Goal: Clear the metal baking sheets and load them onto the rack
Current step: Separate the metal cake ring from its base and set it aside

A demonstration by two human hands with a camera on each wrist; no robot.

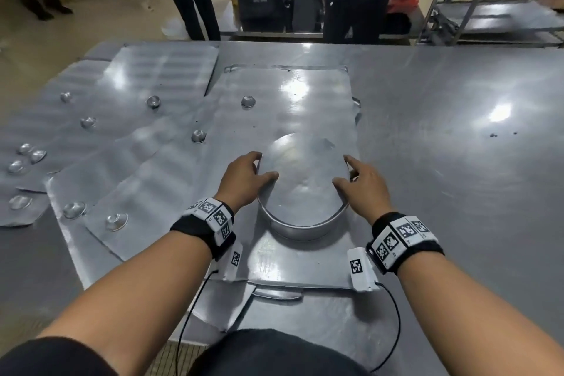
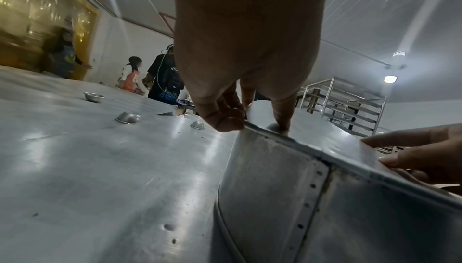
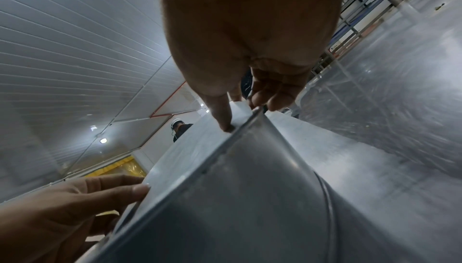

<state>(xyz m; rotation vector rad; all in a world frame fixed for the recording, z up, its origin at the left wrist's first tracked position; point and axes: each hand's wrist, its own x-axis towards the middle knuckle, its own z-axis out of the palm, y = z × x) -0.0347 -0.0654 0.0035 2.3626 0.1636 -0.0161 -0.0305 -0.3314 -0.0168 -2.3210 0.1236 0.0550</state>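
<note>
Both hands grasp an upside-down round pan (image 1: pixel 302 180) by its rim, left hand (image 1: pixel 244 178) on its left, right hand (image 1: pixel 364 185) on its right, atop a baking sheet (image 1: pixel 305 101) on the desk (image 1: pixel 457 131).

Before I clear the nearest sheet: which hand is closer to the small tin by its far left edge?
Left. The left hand grips the round pan's left rim, on the small tin's side; the right hand is across the pan.
</note>
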